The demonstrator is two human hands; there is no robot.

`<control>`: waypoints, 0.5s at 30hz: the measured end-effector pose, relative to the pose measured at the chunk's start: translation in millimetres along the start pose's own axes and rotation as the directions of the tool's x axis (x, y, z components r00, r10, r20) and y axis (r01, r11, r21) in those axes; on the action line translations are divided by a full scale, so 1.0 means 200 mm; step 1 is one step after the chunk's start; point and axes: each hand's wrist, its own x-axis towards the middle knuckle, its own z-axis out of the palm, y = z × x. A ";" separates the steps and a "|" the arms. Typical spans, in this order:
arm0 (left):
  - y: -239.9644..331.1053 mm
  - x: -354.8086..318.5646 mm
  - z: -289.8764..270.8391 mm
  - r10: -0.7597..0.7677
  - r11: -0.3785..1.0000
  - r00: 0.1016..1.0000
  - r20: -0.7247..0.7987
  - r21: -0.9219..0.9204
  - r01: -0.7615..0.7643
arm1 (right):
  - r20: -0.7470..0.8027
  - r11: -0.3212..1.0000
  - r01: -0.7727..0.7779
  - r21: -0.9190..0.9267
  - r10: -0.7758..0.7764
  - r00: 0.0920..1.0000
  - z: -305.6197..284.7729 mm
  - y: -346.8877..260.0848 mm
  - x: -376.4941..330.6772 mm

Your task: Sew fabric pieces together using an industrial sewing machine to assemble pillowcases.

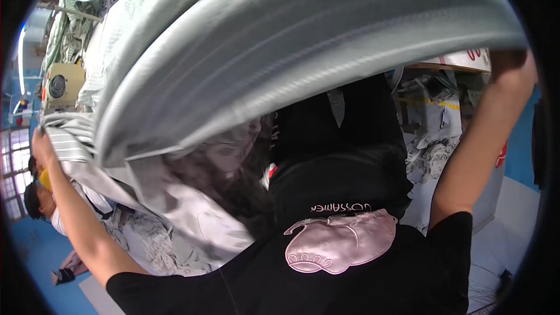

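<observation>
A wide grey-green cloth point(303, 29) with faint stripes billows in an arc in front of me, blurred by motion. At the far left my left hand point(42, 144) is closed on a bunched, striped part of it. On the right, my raised right hand point(516, 70) grips the cloth's other end; its fingers are partly hidden in shadow at the picture's rim. Both arms are spread wide. Below the raised edge, a paler part of the cloth point(216, 221) hangs down beside my black trousers.
A beige machine housing point(63, 84) with a dark round part stands at left, near heaped striped fabric point(76, 17). Crumpled fabric scraps point(154, 239) lie below on the left, more scraps point(434, 160) on the right. Another person point(38, 198) is at the far left.
</observation>
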 end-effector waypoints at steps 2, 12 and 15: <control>-0.06 0.23 0.16 -0.150 0.984 0.988 0.047 0.102 0.145 | -0.109 0.994 -0.107 0.037 0.110 0.988 0.02 -0.16 -0.14; 2.11 -0.81 -0.39 0.820 0.569 0.239 0.520 -0.783 -0.251 | 0.652 0.465 -0.657 -0.594 0.757 -0.054 -0.16 -0.08 -0.94; 2.18 -0.87 -0.08 0.758 0.601 0.225 0.612 -0.523 -0.605 | 0.725 0.502 -0.610 -0.612 0.664 -0.181 -0.27 -0.07 -1.02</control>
